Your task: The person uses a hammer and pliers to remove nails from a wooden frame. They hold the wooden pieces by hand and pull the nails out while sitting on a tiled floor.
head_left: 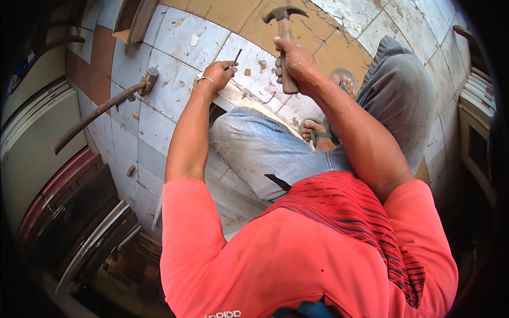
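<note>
My right hand (297, 62) grips the wooden handle of a claw hammer (284, 33), its metal head raised above the tiled floor. To its left, my left hand (216, 77) is closed around a thin dark metal rod (237, 56) with one end pointing up. Whether it is a punch, a chisel or a large nail I cannot tell. Beneath that hand, a pale board-like piece (252, 102) runs along my bent left leg, which partly hides it. The hammer and the rod are well apart.
A sledgehammer (101, 115) with a long wooden handle lies on the left. A wooden frame piece (135, 21) stands at the far left. Stacked panels (95, 241) lean at the lower left, and others (477, 100) at the right. Small debris dots the tiled floor (180, 40).
</note>
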Demonstrator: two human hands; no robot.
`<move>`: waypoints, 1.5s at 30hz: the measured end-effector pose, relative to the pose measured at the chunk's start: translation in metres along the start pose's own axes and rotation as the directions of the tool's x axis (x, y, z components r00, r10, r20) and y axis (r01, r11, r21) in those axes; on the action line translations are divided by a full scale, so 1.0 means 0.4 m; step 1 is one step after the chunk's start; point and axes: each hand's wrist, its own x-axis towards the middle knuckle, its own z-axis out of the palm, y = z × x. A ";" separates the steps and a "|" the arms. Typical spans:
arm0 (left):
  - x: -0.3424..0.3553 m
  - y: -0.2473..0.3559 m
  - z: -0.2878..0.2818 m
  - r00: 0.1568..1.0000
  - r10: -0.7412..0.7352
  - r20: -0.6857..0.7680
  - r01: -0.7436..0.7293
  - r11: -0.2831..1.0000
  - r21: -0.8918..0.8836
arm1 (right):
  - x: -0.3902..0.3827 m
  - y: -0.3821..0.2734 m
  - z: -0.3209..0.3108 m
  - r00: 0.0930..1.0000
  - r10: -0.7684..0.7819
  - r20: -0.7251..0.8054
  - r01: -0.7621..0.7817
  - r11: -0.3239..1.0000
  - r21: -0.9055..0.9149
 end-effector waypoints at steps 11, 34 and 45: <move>0.012 0.000 -0.005 0.998 0.027 0.058 -0.026 0.999 -0.021 | 0.022 0.021 0.038 0.999 -0.050 -0.017 0.049 0.997 -0.055; -0.082 0.058 0.075 0.943 0.038 -0.331 -0.302 0.520 -0.799 | 0.030 0.063 0.021 0.994 0.097 0.050 -0.098 0.995 0.020; -0.134 0.029 0.082 0.937 0.088 -0.338 -0.343 0.426 -0.838 | 0.080 0.050 -0.006 0.991 0.117 -0.069 -0.104 0.980 0.171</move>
